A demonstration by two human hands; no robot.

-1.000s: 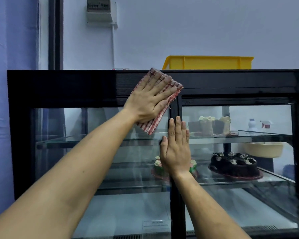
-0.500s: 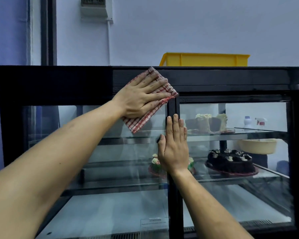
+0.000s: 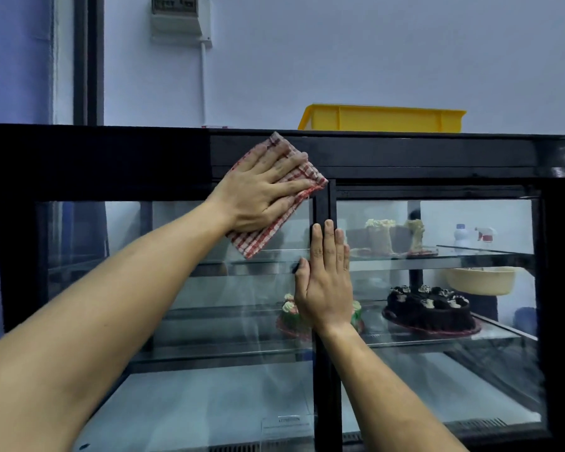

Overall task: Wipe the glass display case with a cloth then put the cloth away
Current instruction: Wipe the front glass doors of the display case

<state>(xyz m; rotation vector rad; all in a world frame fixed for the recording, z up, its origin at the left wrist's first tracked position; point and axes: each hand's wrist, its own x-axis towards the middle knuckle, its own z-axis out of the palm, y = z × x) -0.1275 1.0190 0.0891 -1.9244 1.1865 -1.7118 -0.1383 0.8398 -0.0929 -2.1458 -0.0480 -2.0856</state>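
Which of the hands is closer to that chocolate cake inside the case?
Right hand, flat on the glass just left of the chocolate cake. Left hand is higher, farther left, pressing the cloth.

Red check on black, under pale blue

The cloth (image 3: 276,203) is a red-and-white check against the black frame of the display case (image 3: 405,158). At upper right a bright yellow tray (image 3: 382,118) sits on top, before a pale blue-grey wall (image 3: 372,53). Inside, at right, a dark chocolate cake (image 3: 429,308) carries white dots of cream, a bowl (image 3: 480,280) is cream-coloured, and at centre a small cake (image 3: 289,316) shows green, white and pink.
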